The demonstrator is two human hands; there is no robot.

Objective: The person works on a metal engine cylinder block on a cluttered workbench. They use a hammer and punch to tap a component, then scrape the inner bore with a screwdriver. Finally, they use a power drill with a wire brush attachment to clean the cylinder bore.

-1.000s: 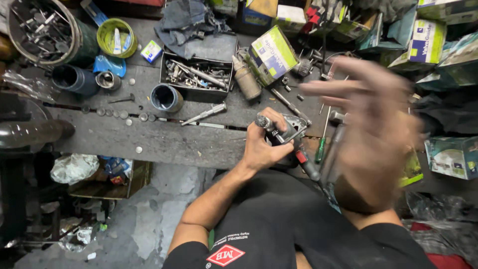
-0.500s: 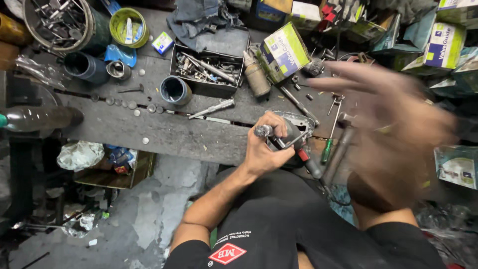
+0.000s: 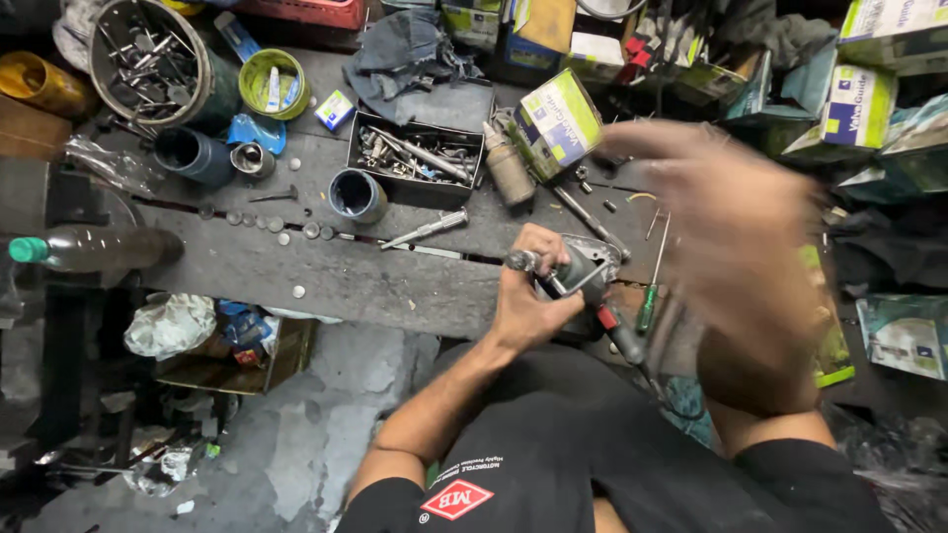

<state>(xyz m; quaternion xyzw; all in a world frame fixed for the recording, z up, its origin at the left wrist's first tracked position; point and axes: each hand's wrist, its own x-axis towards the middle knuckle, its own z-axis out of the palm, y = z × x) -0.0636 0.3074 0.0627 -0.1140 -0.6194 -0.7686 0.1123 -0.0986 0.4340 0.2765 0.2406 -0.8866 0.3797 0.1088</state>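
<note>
1. The left hand (image 3: 528, 301) is clamped around a grey metal part (image 3: 578, 271) at the near edge of the tabletop (image 3: 375, 271), right of the middle.
2. A short metal rod (image 3: 520, 261) sticks out of the part to the left, just above the thumb.
3. The right hand (image 3: 736, 247) is raised in front of the camera, open with the fingers spread and holding nothing; it is heavily blurred.
4. A tool with a red and black handle (image 3: 617, 334) lies just near of the metal part, pointing toward the body.
5. A green-handled screwdriver (image 3: 650, 296) lies just right of the part, partly behind the blurred hand.
6. Farther back on the tabletop sits a black tray of bolts and tools (image 3: 417, 158), with a dark blue cup (image 3: 355, 194) at its near left corner.
7. A silver socket tool (image 3: 427, 229) lies between the tray and the left hand.
8. A green and white box (image 3: 558, 123) leans just right of the tray.
9. A round tub of metal scraps (image 3: 148, 59) stands at the far left.
10. A plastic bottle with a green cap (image 3: 94, 249) lies on its side at the left edge.
</note>
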